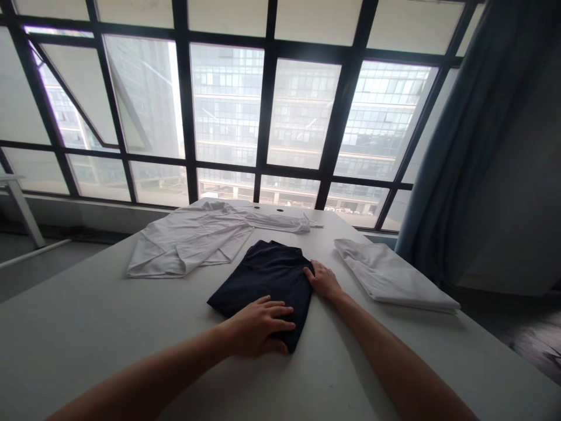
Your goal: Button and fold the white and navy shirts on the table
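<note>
Tall windows [228,111] with black frames fill the far wall, and pale office blocks show through the glass. Before them stands a wide white table [87,327], and on it, near the middle and close to me, lies a folded dark navy garment [267,280]. It is folded into a rough rectangle set at an angle, one corner pointing toward me. The fabric looks soft and matte, and it lies smooth, with a slight ridge along the far edge.

Beyond the navy garment, to the left, a white long-sleeved shirt [188,240] lies spread out and unfolded, one sleeve stretched rightward across the far part of the table. To the right, apart from the navy garment, sits a folded white cloth [390,275] in a neat flat stack. A blue-grey curtain [460,146] hangs down the right side of the room beside a plain grey wall. The floor is dark.

Both my arms are bare and reach forward over the table. My left hand [258,327] lies palm down on the near corner of the navy garment, fingers loosely spread and pointing right, flat against the fabric. My right hand [323,279] rests palm down at the garment's right edge, fingers extended and touching the fold there. Neither hand pinches or lifts the cloth.
</note>
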The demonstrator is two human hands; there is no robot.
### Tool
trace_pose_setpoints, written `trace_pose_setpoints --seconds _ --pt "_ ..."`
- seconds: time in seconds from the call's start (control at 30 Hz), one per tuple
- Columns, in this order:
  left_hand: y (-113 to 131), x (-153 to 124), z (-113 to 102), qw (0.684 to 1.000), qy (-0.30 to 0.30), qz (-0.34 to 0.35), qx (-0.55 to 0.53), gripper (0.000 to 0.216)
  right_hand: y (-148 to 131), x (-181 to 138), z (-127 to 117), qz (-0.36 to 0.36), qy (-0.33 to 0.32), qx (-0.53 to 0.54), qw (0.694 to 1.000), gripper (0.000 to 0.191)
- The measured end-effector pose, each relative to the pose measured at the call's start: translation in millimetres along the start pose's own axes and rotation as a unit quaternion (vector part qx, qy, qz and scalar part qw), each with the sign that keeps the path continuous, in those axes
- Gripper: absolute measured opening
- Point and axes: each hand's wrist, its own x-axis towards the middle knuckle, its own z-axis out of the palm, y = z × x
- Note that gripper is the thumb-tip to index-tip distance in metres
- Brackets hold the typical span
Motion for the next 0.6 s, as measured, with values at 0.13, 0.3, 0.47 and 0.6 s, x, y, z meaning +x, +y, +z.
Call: trace_pose_setpoints --seconds 0.13,0.3,0.47,0.6 --pt "1 6 0 0.999 0.028 0.03 -0.027 0.033 6 2 0 -0.012 0.05 0.025 0.998 0.053" --pt "-1 1 -8 0.993 0.036 0.031 -0.105 0.03 7 3 -8 -0.017 0.064 0.052 0.996 0.048" --pt "10 -13 -21 0.983 0.009 0.049 -0.176 0.03 2 -3 -43 0.018 -0.048 0.033 0.998 0.046" --pt "18 -19 -37 0.973 -0.03 0.053 -0.221 0.032 -16 -22 -73 0.053 -0.115 -0.079 0.989 0.043"
